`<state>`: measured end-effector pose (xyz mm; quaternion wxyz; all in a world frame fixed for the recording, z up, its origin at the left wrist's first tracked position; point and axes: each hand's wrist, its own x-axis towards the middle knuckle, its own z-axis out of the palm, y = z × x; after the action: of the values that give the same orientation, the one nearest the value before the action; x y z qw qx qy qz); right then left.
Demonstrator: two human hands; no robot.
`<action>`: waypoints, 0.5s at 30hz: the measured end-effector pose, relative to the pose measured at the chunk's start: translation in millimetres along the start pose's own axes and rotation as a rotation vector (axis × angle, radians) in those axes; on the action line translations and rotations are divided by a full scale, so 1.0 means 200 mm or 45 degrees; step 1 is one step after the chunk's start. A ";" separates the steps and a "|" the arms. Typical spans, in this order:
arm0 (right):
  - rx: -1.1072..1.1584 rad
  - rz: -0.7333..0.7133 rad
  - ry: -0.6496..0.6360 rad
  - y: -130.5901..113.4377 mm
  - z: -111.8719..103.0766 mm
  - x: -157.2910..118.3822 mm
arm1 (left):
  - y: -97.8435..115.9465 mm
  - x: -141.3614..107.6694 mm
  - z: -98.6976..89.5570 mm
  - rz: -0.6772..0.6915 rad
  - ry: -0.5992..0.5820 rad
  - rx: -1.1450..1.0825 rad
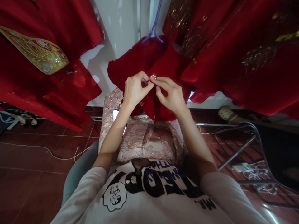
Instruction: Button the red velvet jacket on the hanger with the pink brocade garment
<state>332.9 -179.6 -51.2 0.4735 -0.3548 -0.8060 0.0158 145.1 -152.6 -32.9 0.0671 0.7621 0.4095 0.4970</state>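
A red garment (135,59) hangs in front of me on a purple hanger (155,29); its lower part rests over pink patterned fabric on my lap. A small round ornament of pale beads (153,77) sits at the middle of the garment's front. With thumb and index finger, my left hand (136,88) pinches at the ornament's left edge. My right hand (171,95) holds its fingertips on the ornament from the right, its thumb bent below. Whether a needle or thread is between the fingers is too small to tell. More beaded trim (140,103) shows below my left hand.
Pink brocade fabric (142,140) covers my lap, with a phone (115,114) partly behind my left forearm. Red garments (77,40) with gold decoration hang on both sides. A metal-framed chair (257,137), white cables (254,171) and a clog (226,114) are at right.
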 end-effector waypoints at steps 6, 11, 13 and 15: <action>0.003 0.018 0.012 0.00 0.01 0.00 | -0.02 0.03 -0.01 -0.011 -0.032 -0.016; 0.032 0.037 0.066 -0.01 0.02 0.01 | -0.03 0.04 -0.01 -0.017 -0.068 -0.027; 0.087 0.048 0.112 0.00 0.02 0.01 | -0.03 0.04 0.00 -0.007 -0.071 -0.021; 0.142 0.100 0.164 0.02 0.04 0.03 | -0.03 0.04 0.00 0.014 -0.097 -0.014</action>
<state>328.3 -171.1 -52.9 0.5426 -0.3595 -0.7571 0.0565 142.6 -142.8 -30.3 0.0842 0.7822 0.3997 0.4704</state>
